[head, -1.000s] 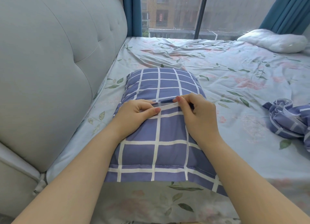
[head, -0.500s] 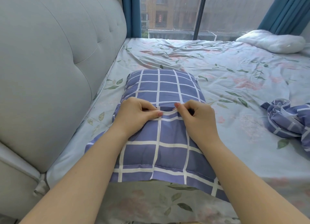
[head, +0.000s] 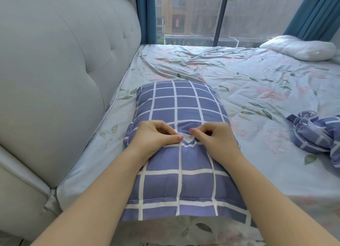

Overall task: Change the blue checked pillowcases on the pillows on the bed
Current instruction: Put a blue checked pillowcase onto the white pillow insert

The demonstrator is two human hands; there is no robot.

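The blue checked pillowcase (head: 176,105) lies on the bed (head: 257,91), directly under your hands. Your left hand (head: 156,137) and right hand (head: 213,137), fingers curled, both pinch its fold between them, perhaps the opening edge.

We find no writing, label, brand or number that we can read: the checked pillowcase (head: 176,105) and the floral sheet (head: 257,102) carry only pattern, and the reddish patch (head: 177,23) in a window of the building (head: 168,6) outside is too blurred to make out.
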